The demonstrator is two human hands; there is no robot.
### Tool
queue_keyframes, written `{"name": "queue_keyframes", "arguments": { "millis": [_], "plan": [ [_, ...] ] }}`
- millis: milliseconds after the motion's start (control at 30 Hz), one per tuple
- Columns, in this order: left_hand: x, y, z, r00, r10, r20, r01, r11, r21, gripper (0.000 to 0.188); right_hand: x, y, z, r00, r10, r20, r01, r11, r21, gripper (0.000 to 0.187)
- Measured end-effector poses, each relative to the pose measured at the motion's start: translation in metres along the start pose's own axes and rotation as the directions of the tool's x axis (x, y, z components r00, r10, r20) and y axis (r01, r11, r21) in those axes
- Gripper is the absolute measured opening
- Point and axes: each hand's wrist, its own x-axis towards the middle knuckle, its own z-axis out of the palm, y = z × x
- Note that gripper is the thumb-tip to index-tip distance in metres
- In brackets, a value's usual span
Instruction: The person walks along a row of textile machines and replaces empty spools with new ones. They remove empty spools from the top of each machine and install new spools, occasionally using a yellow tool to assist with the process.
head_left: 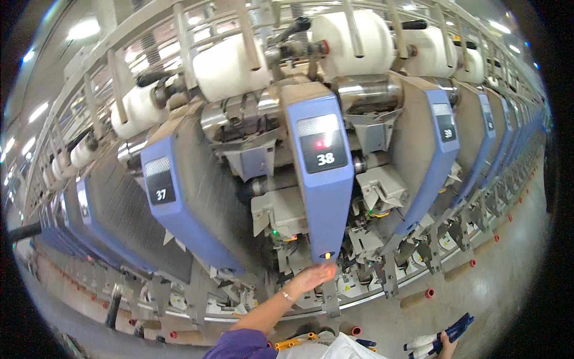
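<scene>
My left hand [315, 277] reaches up to the lower end of a blue machine panel [326, 209], just below a small yellow-lit button [327, 256]. Its fingers are bunched and turned away; I cannot make out whether they touch the button or how they are closed. A red light glows on the dark display [323, 143] higher up that panel. At the lower right, my right hand [447, 347] is wrapped round a few yarn bobbins [426, 343] with white thread on dark blue tubes.
Large white yarn packages [353, 43] sit on metal drums [368, 93] above a long row of similar blue-fronted units. Brown tubes with red ends [417, 298] stick out low along the row. Orange tubes [288, 344] lie close to my body.
</scene>
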Motion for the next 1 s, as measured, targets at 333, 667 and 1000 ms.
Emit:
{"name": "queue_keyframes", "arguments": {
  "millis": [333, 667, 1000],
  "plan": [
    [0.041, -0.031, 0.034, 0.896, 0.415, -0.157, -0.443, 0.858, -0.258, 0.029, 0.051, -0.023, 0.052, 0.964, 0.04, 0.264, -0.001, 0.989, -0.148, 0.029],
    [-0.036, -0.081, 0.014, 0.952, 0.148, 0.269, -0.044, 0.932, -0.359, 0.013, -0.016, -0.019, 0.186, 0.686, 0.096, 0.721, 0.251, 0.899, -0.359, 0.035],
    [-0.592, -0.216, -0.134, 0.735, 0.665, -0.132, -0.397, 0.58, 0.712, 0.02, -0.321, 0.129, 0.282, 0.057, 0.44, 0.896, 0.65, 0.666, -0.368, 0.041]
  ]
}}
